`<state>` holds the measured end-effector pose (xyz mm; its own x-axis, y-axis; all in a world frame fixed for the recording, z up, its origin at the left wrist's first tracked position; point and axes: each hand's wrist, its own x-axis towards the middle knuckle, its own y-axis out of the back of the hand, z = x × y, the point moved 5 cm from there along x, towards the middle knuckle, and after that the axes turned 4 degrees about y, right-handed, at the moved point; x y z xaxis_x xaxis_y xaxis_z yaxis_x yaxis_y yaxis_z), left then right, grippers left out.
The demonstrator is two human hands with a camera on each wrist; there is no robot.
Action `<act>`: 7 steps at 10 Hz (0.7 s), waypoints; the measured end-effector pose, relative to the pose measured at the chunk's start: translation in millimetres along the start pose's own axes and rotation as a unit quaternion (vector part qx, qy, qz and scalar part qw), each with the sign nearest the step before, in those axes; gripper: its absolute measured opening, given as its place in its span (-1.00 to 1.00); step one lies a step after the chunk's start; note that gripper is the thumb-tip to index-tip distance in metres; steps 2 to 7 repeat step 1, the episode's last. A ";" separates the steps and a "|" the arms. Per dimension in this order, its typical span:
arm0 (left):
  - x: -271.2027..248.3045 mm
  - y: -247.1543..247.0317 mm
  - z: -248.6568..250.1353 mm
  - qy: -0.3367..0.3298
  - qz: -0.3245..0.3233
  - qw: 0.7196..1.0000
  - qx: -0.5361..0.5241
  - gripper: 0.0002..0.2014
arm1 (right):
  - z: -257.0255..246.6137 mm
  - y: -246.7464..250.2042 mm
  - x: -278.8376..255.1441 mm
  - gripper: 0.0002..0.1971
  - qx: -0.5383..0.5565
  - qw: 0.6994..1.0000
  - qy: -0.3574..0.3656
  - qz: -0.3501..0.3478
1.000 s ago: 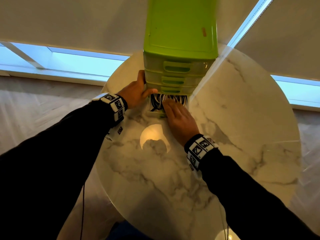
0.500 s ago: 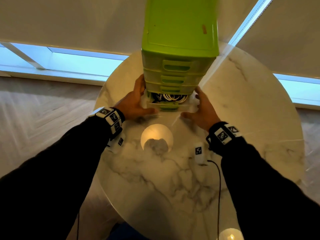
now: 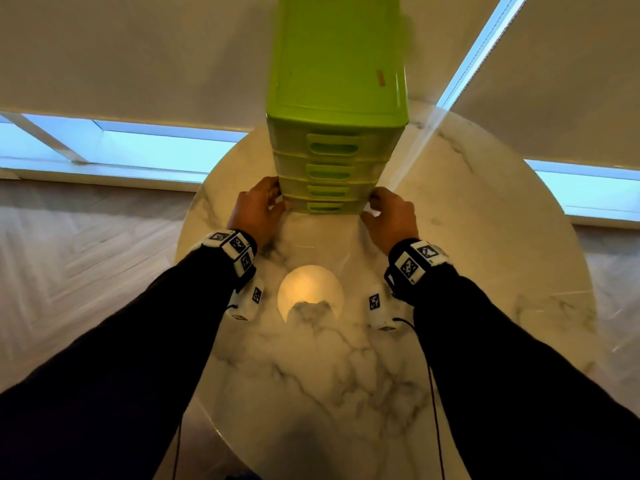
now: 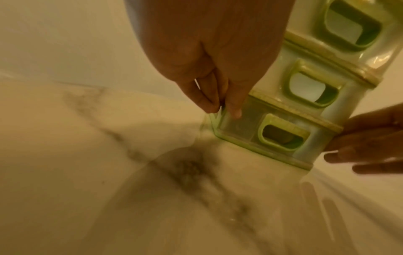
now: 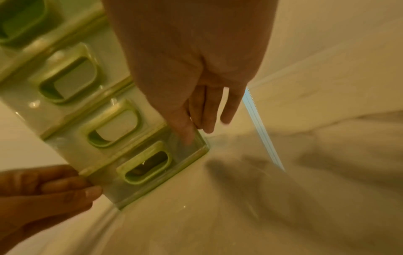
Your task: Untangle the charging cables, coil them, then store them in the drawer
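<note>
A green drawer unit (image 3: 336,64) stands at the far side of the round marble table (image 3: 311,382). Its bottom drawer (image 3: 325,206) sits pushed in, flush with the drawers above. My left hand (image 3: 278,197) pinches the drawer's left front corner (image 4: 240,127), thumb on the front face and fingers along the side. My right hand (image 3: 372,200) pinches the right front corner (image 5: 113,195) the same way. The cables are hidden inside; only a dark shape shows through the handle slot (image 4: 281,136).
A bright round lamp reflection (image 3: 310,292) lies on the marble just in front of the unit. Thin black cords (image 3: 431,393) run from my wrist devices along my sleeves. The table's rim (image 3: 188,220) curves close to my left hand, with floor beyond.
The bottom drawer, open with coiled cables showing, has slid fully in. My right hand left the cables, went to the drawer's right side, and both hands moved forward with it.
</note>
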<state>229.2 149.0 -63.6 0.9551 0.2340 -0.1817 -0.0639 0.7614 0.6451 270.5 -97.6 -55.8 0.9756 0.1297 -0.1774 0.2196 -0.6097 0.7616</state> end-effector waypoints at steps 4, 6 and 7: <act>-14.3 -4.0 -1.5 0.022 -0.033 0.999 0.011 -0.42 | 3.6 -0.5 -29.7 -0.35 0.047 0.995 0.000 -0.091; -14.3 -4.0 -1.5 0.022 -0.033 0.999 0.011 -0.42 | 3.6 -0.5 -29.7 -0.35 0.047 0.995 0.000 -0.091; -14.3 -4.0 -1.5 0.022 -0.033 0.999 0.011 -0.42 | 3.6 -0.5 -29.7 -0.35 0.047 0.995 0.000 -0.091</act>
